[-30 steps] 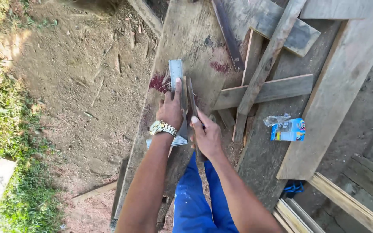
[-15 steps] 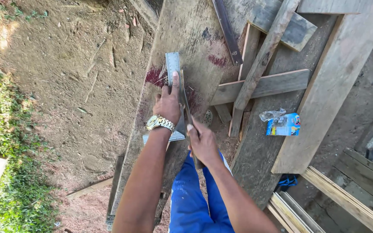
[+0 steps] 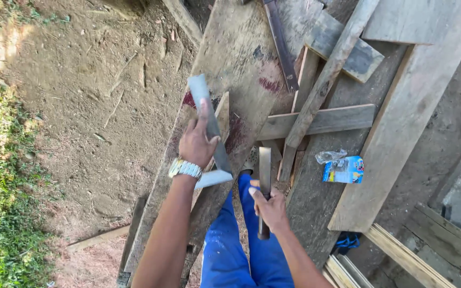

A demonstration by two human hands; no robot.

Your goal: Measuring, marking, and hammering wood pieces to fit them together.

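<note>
- The left hand (image 3: 197,143), with a metal wristwatch (image 3: 185,168) on its wrist, presses down on a metal try square (image 3: 210,136); the index finger lies stretched along the blade and the other fingers curl over its edge.
- The try square lies on a narrow wooden strip (image 3: 223,114), its long blade running up and away from the person and its short pale arm sticking out to the right near the wrist.
- The strip rests on a wide weathered plank (image 3: 236,58) that slopes away from the person and bears dark red stains.
- The right hand (image 3: 271,209) is closed in a fist around the handle of a chisel (image 3: 264,184), held upright with its flat dark blade pointing away from the body; the blade tip is near the lower edge of the plank, but I cannot tell whether it touches wood.
- The two hands are near each other yet apart, the chisel just right of the square's short arm.
- Below the hands show the person's legs in blue trousers (image 3: 241,250).
- To the right, crossed wooden battens (image 3: 316,120) lie over more boards, and a small blue packet (image 3: 343,169) with clear wrapping beside it sits on a grey plank.
- To the left lies bare dirt ground (image 3: 81,106), with grass (image 3: 1,213) along the far left edge.
</note>
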